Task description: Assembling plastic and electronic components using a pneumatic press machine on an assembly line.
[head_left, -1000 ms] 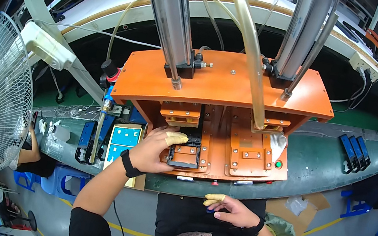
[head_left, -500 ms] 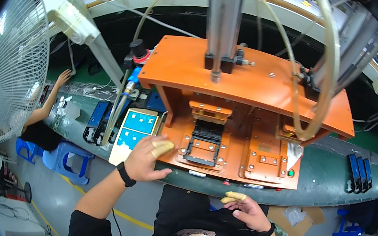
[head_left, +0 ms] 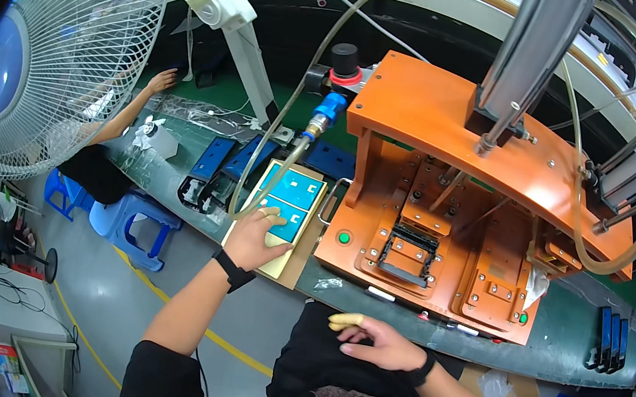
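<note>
My left hand [head_left: 251,240] reaches over a pale yellow board [head_left: 274,265] with two bright blue panels [head_left: 293,186]. Its fingers are stretched out, with the tips on or just above the nearer panel; contact is hard to tell. My right hand [head_left: 380,346] hovers above my lap, fingers loosely apart and nothing visible in it. Yellow finger covers sit on some fingers of both hands. Right of the board stands an orange press [head_left: 444,135]; a black rectangular frame [head_left: 409,256] lies in its left fixture. The right fixture [head_left: 496,291] holds no frame.
Dark blue-and-black parts [head_left: 211,161] lie left of the board, and several more [head_left: 610,338] stand at the bench's right. A hose with a blue fitting [head_left: 330,106] hangs beside the press. At left are a fan [head_left: 67,51], a blue stool [head_left: 132,226] and another person's arm [head_left: 127,117].
The view has turned left. My left hand has moved from the press's left edge onto the blue-panelled board. My right hand stays over my lap, slightly nearer the left.
</note>
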The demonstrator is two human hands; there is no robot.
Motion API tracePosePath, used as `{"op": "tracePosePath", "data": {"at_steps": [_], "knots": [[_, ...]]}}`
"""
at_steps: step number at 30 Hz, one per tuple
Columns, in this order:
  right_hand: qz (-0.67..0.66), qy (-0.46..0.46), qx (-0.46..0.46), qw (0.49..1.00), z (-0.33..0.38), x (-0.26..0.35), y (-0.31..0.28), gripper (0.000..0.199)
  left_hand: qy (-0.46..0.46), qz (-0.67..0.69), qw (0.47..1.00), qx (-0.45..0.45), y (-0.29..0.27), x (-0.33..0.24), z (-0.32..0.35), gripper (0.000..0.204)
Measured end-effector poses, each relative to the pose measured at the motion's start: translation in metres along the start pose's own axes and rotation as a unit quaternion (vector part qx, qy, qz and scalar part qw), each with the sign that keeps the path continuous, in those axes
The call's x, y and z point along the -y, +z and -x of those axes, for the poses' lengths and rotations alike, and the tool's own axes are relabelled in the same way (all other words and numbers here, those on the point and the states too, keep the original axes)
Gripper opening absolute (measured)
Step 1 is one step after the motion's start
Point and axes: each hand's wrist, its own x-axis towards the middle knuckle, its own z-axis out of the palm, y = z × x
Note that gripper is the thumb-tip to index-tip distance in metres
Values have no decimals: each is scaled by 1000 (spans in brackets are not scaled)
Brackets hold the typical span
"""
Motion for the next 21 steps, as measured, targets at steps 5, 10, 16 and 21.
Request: {"op": "tracePosePath", "data": {"at_steps": [5,10,16,21], "knots": [[144,-60,20,988,-81,-3,20,56,-27,-48,998,17,2,-12,-5,46],[424,-17,60,904,-130,0,27,47,-1,-68,998,-11,9,-13,-4,38],[458,-99,-8,883,-139,-9,27,44,9,49,996,-71,-11,45,-29,11],[483,-108,-15,869,-141,-9,35,47,-164,77,940,-289,-96,159,-36,14]]}}
